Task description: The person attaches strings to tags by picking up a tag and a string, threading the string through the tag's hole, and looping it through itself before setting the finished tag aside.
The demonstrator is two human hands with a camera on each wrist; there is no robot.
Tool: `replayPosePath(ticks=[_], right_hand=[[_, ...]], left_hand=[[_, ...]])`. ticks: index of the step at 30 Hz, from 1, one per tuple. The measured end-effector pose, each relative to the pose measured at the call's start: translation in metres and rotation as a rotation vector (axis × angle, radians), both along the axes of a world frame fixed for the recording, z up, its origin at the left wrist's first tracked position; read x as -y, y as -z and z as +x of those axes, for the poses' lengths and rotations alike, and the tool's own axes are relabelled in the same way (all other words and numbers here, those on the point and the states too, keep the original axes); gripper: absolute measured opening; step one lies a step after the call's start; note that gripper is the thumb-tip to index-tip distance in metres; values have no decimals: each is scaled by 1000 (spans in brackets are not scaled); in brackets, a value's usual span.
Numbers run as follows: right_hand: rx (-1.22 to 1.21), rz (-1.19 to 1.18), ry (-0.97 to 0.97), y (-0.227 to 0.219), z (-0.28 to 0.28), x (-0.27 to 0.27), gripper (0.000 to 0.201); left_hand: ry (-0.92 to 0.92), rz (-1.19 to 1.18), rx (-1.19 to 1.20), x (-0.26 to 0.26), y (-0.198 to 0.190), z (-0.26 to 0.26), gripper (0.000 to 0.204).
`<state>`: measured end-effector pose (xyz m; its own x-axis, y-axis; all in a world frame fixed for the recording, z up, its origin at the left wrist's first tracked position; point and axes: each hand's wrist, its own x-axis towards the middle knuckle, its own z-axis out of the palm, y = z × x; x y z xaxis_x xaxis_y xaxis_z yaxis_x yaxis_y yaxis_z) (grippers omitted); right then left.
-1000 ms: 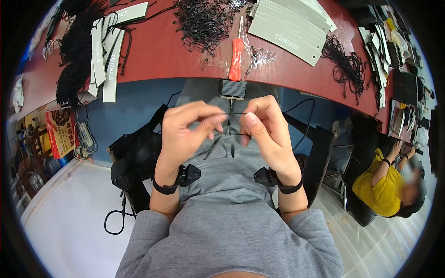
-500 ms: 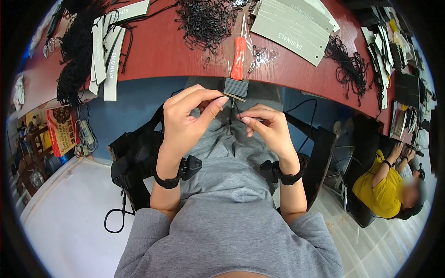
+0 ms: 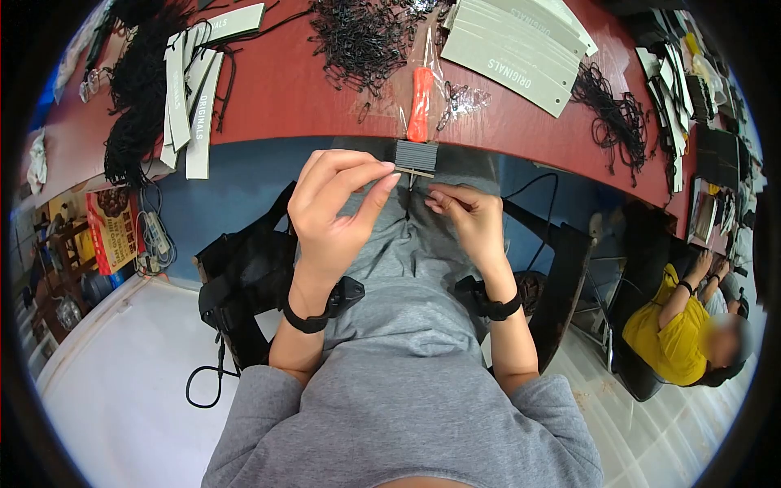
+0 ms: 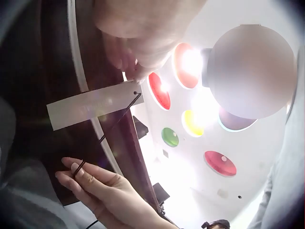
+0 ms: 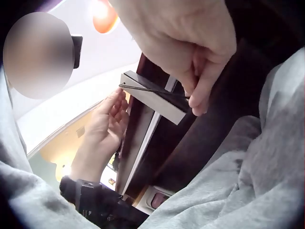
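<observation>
A striped grey block (image 3: 416, 155) hangs below the table edge, with a thin pale edge under it. In the left wrist view, a pale tag (image 4: 86, 107) has a hole near one end, and a doubled black cord (image 4: 114, 125) runs from it. My left hand (image 3: 335, 195) pinches the tag's end at the hole, its other fingers loosely bent. My right hand (image 3: 473, 221) pinches the cord between thumb and fingers, just right of the block. The right wrist view shows the cord (image 5: 155, 89) stretched along the tag's face (image 5: 159, 106) between both hands.
On the red table (image 3: 277, 89) lie an orange-handled tool (image 3: 420, 102), a heap of black pins (image 3: 358, 49), large grey tags (image 3: 508, 61), black cords (image 3: 614, 114) and pale strips (image 3: 199, 122). A person in yellow (image 3: 671, 333) sits at the right.
My left hand has gone up to the block's left end from lower down. My right hand dropped a little with the cord, then rose slightly. The cord no longer stretches straight across between the hands.
</observation>
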<state>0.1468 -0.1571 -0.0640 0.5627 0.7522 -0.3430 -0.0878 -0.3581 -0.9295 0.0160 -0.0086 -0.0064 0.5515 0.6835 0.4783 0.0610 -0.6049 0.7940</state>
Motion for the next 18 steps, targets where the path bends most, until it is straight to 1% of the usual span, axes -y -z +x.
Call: replayPosePath(ticks=[4,6,7,9,10,12,13,15,16,18], right_hand=[[43,26,19,4,-1,0,16],[39,12,25,3,-1,-1,16],[38,12,24,3,-1,-1,16],[36,12,24,4,-1,-1,16],[36,12,23,4,-2,-1,16],[22,20,19,5,-2,-1,16],[22,19,18,5,-2,-1,16],[14,24,16,4,-3,-1,16],[14,23,15,4,-3,-1,16],[19,10,11,3,-3,-1,16]], left_hand=[[3,-32,-7,-2,2,-1,19],[59,32,27,-4,3,-2,19],[58,32,26,-3,2,-2,19],[74,-123,36,0,1,0,19],[73,-123,36,0,0,1,19],[120,-283,49,1,0,2,20],[119,-284,49,2,0,2,20],[119,-132,-16,4,0,2,20],[119,-134,-16,7,-1,3,20],[46,-93,21,12,0,3,21]])
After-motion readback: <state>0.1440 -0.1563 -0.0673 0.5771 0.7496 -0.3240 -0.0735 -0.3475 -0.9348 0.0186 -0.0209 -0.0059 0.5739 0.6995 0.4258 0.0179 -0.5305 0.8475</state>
